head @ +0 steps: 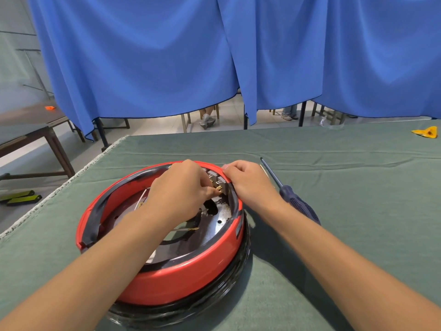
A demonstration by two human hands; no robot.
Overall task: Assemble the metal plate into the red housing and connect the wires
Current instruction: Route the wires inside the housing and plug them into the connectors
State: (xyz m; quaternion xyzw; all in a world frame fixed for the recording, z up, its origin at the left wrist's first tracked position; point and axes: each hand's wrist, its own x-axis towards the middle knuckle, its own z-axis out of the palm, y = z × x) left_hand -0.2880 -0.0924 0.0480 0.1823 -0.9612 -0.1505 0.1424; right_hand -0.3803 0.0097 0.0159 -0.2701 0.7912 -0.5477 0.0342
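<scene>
A round red housing [191,275] with a black lower ring lies on the green table cloth. Inside it sits a shiny metal plate [222,217] with holes and thin wires [188,229]. My left hand [181,189] reaches into the housing and pinches a small brass wire terminal [218,190] at the grey connector block [216,176] on the far inner wall. My right hand [248,181] grips the housing's far rim beside that block, fingers curled over the edge.
A dark blue screwdriver [293,199] lies on the cloth right of my right hand. A yellow object [427,132] sits at the table's far right. Blue curtains [214,56] hang behind the table. The table's left edge runs diagonally, with another table [28,130] beyond.
</scene>
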